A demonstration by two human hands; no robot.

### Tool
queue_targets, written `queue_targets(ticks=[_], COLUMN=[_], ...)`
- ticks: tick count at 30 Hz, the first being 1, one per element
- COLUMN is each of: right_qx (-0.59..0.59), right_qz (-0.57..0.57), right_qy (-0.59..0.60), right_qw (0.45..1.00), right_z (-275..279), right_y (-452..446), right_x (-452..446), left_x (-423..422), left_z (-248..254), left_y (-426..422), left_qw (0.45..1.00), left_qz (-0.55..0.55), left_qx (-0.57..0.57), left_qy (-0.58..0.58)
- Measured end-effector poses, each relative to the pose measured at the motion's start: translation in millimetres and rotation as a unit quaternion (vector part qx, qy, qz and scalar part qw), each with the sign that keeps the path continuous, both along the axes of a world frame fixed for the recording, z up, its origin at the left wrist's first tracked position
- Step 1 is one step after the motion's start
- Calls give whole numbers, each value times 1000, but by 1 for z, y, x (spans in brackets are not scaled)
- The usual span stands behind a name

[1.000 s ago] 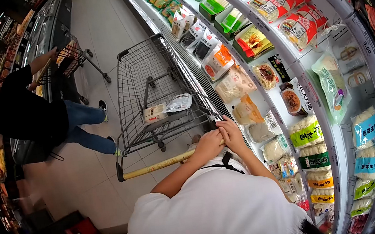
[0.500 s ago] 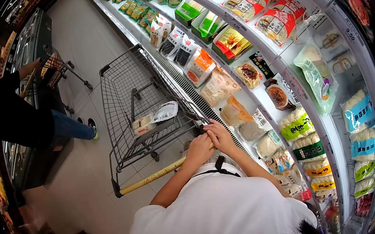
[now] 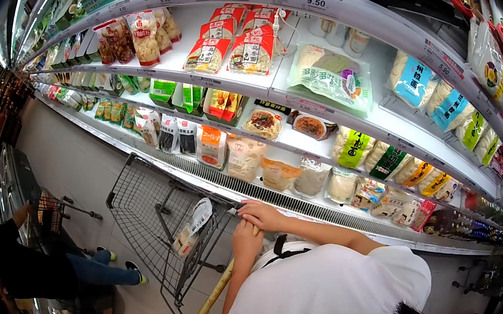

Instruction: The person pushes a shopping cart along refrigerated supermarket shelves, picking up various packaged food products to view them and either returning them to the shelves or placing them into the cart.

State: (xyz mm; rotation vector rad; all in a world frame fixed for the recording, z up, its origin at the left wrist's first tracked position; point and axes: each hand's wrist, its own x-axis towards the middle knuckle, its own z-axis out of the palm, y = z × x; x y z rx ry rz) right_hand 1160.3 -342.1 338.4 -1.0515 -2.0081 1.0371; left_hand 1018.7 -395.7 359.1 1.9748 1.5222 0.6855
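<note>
A grey wire shopping cart stands in front of me, with a yellow handle along its near side. My left hand is closed round this handle near its right end. Just beyond it, my right hand curls over the handle's end at the cart's corner, touching the left hand. Some of its fingers are hidden. In the cart lie a white-and-clear food pack and a silvery-white packet, close together.
A chilled shelf unit runs along the right and front, stocked with noodle packs and other bagged foods. Its lower grille is close to the cart. At left, another person in dark clothes stands by a second cart.
My view has swung right, so the shelves fill more of it and the cart and other person appear lower left. Both hands stay on the handle.
</note>
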Motion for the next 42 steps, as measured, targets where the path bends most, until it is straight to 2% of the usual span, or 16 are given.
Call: queue_targets(ticks=[7, 9, 11, 13, 17, 19, 21, 24, 25, 27, 29, 31, 34, 37, 40, 42], right_qx=[-26, -12, 8, 98, 236, 300, 329, 286, 288, 146, 126, 114, 135, 217, 204, 224], right_qz=[5, -27, -83, -154, -354, -450, -508, -552, -554, -525, -512, -514, -497, -496, -516, -508], right_qy=[20, 20, 22, 7, -35, -48, -58, -33, -33, -2, 15, -41, 54, 51, 90, 107], right_qw=[999, 999, 996, 983, 904, 840, 794, 783, 780, 838, 850, 849, 856, 839, 827, 825], right_z=[18, 35, 71, 100, 174, 200, 217, 222, 222, 215, 204, 215, 209, 209, 216, 211], right_y=[-11, -18, -26, -27, -15, -3, 11, 39, 46, 57, 69, 71, 85, 85, 65, 42], right_x=[12, 30, 55, 86, 153, 182, 207, 237, 246, 259, 266, 256, 249, 245, 219, 205], left_x=[-2, -3, -2, 3, 27, 47, 70, 114, 129, 159, 183, 200, 207, 206, 188, 164], left_z=[6, 3, 18, 31, 71, 92, 126, 172, 179, 184, 198, 196, 179, 179, 180, 189], left_y=[-2, -2, 2, 12, 69, 111, 151, 205, 224, 253, 254, 255, 264, 265, 244, 210], left_qw=[999, 999, 997, 994, 976, 950, 936, 932, 933, 953, 964, 971, 969, 951, 921, 896], left_qz=[-8, -2, 12, 27, 43, -10, -54, -74, -73, -56, -58, -58, -16, -20, -19, -4], left_qx=[-50, 40, 70, 96, 21, 61, 96, 148, 147, 148, 136, 128, 164, 145, 41, -94], left_qy=[3, -29, -35, -44, -213, -305, -335, -322, -321, -257, -222, -192, -183, -273, -388, -433])
